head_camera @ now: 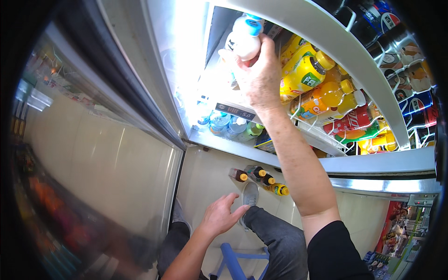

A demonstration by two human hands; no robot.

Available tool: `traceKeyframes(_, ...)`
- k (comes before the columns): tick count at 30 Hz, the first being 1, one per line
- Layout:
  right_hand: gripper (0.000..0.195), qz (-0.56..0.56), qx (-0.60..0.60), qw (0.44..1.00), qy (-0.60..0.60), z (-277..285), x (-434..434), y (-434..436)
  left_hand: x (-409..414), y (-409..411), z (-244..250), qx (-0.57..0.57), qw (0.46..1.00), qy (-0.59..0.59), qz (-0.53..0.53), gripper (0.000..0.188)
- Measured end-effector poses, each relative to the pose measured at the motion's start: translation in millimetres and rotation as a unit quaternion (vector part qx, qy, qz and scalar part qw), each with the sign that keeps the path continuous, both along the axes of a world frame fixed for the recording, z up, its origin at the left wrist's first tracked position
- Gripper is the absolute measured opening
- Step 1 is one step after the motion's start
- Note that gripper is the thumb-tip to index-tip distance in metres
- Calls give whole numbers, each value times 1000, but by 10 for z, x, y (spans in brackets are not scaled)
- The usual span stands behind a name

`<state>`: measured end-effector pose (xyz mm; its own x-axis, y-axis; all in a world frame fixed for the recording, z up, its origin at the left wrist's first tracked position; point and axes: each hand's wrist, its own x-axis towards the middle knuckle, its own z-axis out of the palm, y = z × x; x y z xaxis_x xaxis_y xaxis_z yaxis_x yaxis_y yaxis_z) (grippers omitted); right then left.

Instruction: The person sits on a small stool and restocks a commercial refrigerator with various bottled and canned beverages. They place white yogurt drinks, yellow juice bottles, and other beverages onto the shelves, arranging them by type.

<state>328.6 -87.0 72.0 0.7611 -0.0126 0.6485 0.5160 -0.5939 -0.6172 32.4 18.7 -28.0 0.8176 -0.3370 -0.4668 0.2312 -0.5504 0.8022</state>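
My right hand (259,71) reaches into a lit drinks fridge, its fingers closed round a white bottle with a blue cap (247,45). Just behind that bottle, a second blue cap shows. Right of the hand lie yellow drink bottles (301,77) and an orange drink bottle (323,98) in white wire racks. Below the hand, a shelf edge bears a price strip (235,111). My left hand (222,215) is held over the floor, fingers apart and holding nothing. Beyond it, several bottles with yellow caps, dark ones (238,174) and a yellow one (279,189), stand on the floor.
An open glass door (105,140) spans the left side. Clear water bottles (219,122) stand on the fridge's lower level. A blue stool (232,262) is between my legs. Cola bottles (379,19) fill the racks at the upper right. The fridge's bottom sill (238,150) runs across the middle.
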Motion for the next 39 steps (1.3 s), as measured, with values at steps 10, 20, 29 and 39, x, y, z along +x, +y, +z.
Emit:
traceKeyframes(10, 60, 29, -53, 998, 18, -71, -1101, -272, 51, -13, 89, -2, 999, 41, -5, 61)
traceKeyframes(20, 29, 53, -195, 847, 492, -865, -2789, -1358, -29, 21, -116, 12, 998, 49, -30, 52)
traceKeyframes(29, 32, -11, -140, 751, 645, -1440, -2549, -1863, 44, -40, 70, 96, 982, 121, -106, 49)
traceKeyframes(39, 21, -43, -92, 795, 599, -1911, -2558, -2166, -41, -45, -84, 94, 994, -21, -60, 50)
